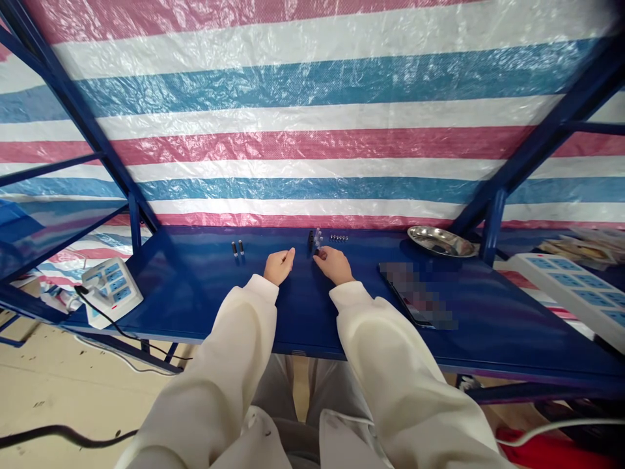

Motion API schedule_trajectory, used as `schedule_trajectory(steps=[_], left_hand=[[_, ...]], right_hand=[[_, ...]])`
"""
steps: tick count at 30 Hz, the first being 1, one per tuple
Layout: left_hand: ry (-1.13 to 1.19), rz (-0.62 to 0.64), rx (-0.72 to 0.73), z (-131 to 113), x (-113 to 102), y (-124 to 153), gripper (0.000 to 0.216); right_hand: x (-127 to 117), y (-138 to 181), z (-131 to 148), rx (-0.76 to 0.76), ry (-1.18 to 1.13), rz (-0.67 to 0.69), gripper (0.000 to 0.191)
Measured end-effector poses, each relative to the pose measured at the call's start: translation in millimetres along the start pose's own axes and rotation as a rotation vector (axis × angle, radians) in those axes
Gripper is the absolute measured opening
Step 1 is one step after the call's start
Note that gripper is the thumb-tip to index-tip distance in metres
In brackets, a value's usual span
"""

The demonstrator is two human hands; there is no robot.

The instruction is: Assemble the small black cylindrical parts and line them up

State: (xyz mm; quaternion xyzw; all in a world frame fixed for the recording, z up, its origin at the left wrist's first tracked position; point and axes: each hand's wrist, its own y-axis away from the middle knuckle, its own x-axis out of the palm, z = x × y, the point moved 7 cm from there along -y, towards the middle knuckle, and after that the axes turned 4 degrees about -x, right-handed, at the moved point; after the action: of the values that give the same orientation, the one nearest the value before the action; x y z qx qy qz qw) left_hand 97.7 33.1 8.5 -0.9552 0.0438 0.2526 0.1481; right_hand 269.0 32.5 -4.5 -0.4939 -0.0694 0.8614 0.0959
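Note:
My left hand is over the middle of the blue table, fingers curled in. Whatever lies inside it, if anything, is hidden. To its right, my right hand has its fingertips pinched at a small dark piece, too small to name. Just beyond those fingertips are a cluster of small clear pieces and a short row of small black pieces. A row of several tiny shiny metal pieces lies to the right. Left of my left hand, two short black tubes with light ends lie side by side.
A shiny metal dish rests at the back right of the blue table. Nearer stands a dark flat phone-like device, partly blurred. White power strips sit at the left and right. Striped plastic sheeting hangs behind.

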Motion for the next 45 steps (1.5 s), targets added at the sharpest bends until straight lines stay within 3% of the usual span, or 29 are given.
schedule_trajectory(steps=[27,38,41,44,45], left_hand=[[-0.056,-0.029,0.062,-4.3,-0.5,0.8,0.051],[-0.057,-0.042,0.057,-4.6,-1.3,1.4,0.050],[-0.047,-0.116,0.026,-1.2,-6.3,0.5,0.042],[0.042,-0.308,-0.064,6.0,-23.7,0.3,0.022],[0.093,-0.381,-0.102,9.4,-31.1,0.8,0.029]], right_hand=[[19.4,-12.6,-0.5,0.018,0.048,0.099,0.017],[10.5,-7.6,-14.7,0.189,0.069,0.025,0.022],[11.5,-8.3,-16.2,0.185,0.058,0.005,0.021],[12.2,-9.5,-17.5,0.170,0.043,-0.007,0.018],[12.2,-9.6,-17.7,0.168,0.038,-0.009,0.017]])
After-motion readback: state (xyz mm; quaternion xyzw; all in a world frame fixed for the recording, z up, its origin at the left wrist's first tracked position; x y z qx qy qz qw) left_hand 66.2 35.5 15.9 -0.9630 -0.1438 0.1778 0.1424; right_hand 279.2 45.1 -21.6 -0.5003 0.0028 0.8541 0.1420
